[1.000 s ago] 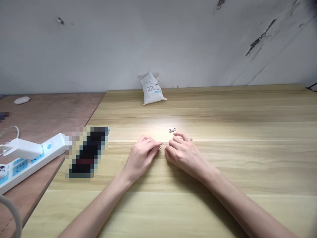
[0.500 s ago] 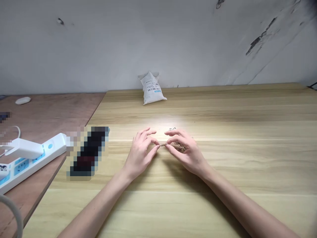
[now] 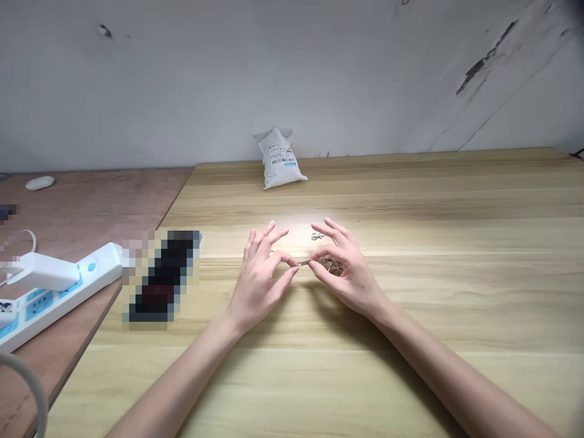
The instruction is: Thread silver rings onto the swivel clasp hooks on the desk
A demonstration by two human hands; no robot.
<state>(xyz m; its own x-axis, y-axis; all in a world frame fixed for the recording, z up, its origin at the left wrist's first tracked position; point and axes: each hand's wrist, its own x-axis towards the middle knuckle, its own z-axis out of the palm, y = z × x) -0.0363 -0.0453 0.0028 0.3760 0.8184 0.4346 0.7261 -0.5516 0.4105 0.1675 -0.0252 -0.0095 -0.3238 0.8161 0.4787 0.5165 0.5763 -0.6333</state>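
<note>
My left hand (image 3: 260,277) pinches one end of a small metal keychain fitting (image 3: 303,263) between thumb and forefinger. The other end is pinched by the thumb and forefinger of my right hand (image 3: 349,267). The fitting is held level just above the table, too small to make out fully. Behind and partly under my right hand lies a pile of metal rings (image 3: 335,266). A smaller cluster of metal pieces (image 3: 317,236) rests beyond its fingertips. The other fingers of both hands are raised and spread.
A white printed plastic bag (image 3: 280,161) stands against the wall at the back of the wooden table (image 3: 410,207). To the left are a pixelated dark object (image 3: 164,277) and a white power strip (image 3: 103,261) with a plug in it.
The fitting shows more of its length between my fingertips. The spare fingers of both hands have lifted and spread. The view has shifted slightly.
</note>
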